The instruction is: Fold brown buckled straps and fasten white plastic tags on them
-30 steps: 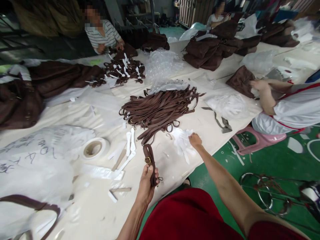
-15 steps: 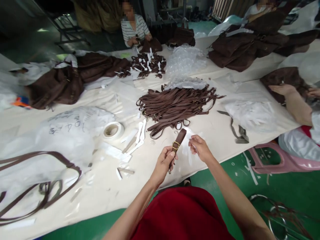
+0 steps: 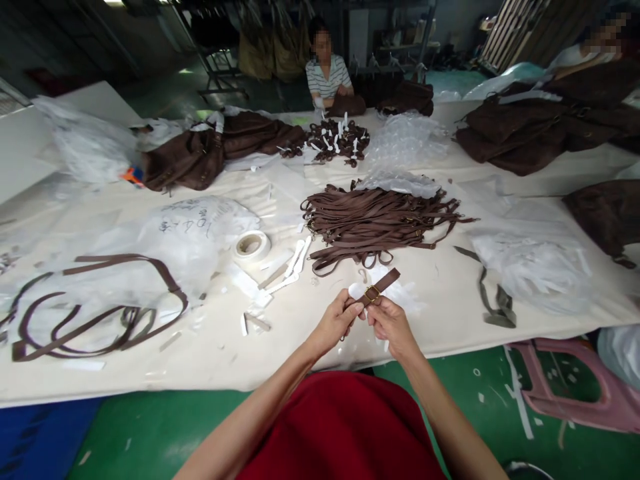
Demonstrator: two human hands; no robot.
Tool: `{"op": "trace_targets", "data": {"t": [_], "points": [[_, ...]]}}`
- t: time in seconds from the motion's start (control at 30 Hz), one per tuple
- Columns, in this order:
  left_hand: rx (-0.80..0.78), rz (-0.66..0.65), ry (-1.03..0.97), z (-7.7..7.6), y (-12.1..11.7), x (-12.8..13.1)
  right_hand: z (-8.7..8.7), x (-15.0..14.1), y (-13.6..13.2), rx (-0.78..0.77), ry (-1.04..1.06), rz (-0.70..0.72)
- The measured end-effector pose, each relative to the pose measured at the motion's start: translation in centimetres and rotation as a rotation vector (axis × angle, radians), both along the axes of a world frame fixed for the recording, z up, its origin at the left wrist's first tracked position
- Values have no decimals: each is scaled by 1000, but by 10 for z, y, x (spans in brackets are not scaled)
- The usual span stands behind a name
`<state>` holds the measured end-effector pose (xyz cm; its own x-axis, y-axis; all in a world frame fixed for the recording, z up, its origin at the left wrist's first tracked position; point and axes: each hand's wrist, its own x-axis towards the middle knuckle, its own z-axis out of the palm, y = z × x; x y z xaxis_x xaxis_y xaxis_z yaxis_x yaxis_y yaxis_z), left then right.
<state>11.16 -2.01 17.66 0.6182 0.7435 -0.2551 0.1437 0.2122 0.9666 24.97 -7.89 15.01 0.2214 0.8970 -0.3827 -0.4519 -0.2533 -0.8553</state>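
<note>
Above the table's near edge, my left hand [image 3: 340,320] is closed on a folded brown strap [image 3: 387,280] with a brass buckle [image 3: 372,293]. My right hand [image 3: 393,325] is at the strap just below the buckle, fingers pinched on a thin white strip. One rounded end of the white strip [image 3: 356,291] shows beside the buckle; its middle is hidden by the strap and fingers. Beyond my hands lies a large bundle of brown straps [image 3: 370,217], partly under bubble wrap [image 3: 400,183].
A white tape roll [image 3: 252,247] and cut white strips [image 3: 296,259] lie left of my hands. Farther left, loose straps [image 3: 165,273] rest on plastic bags. Brown bags [image 3: 525,127] cover the far right. Another person [image 3: 329,70] sits across the table. A pink stool [image 3: 595,407] stands at right.
My right hand has moved left to the strap, bringing the white strip against it. The strap has tipped over toward the right. The camera view has turned left.
</note>
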Motion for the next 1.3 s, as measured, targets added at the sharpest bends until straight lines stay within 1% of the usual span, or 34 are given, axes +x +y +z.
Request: {"op": "trace_targets", "data": {"t": [0.1,0.27,0.4,0.47,0.57,0.63,0.7,0.8,0.87,0.93,1.0,1.1,1.2,1.3], "points": [[34,12,34,-3,-2,3,-3,3,-4,20,-21,15],[119,66,132,-11,-4,7,-7,9,-15,20,-92,97],[297,156,147,-15,-2,9,-11,12,-30,0,-271,176],[358,177,134,-16,-1,10,-12,13,-35,85,-421,156],[389,187,145,-17,-3,14,-11,14,-38,297,-623,49],[398,181,142,-17,-6,16,-11,13,-38,372,-605,28],[399,175,131,-18,-8,18,-10,12,-37,381,-500,42],[403,188,150,-17,-10,17,-12,7,-34,347,-325,26],[413,194,165,-17,-10,16,-13,2,-32,286,-222,-34],[423,191,168,-16,-10,15,-13,-2,-29,193,-165,-107],[431,192,171,-15,-11,15,-12,-5,-25,116,-174,-149],[456,191,194,-18,-13,15,-8,-6,-21,56,-228,-162],[521,191,247,-25,-15,14,-4,-7,-17,9,-253,-177],[609,185,301,-33,-16,11,-4,-8,-14,-26,-261,-196]]}}
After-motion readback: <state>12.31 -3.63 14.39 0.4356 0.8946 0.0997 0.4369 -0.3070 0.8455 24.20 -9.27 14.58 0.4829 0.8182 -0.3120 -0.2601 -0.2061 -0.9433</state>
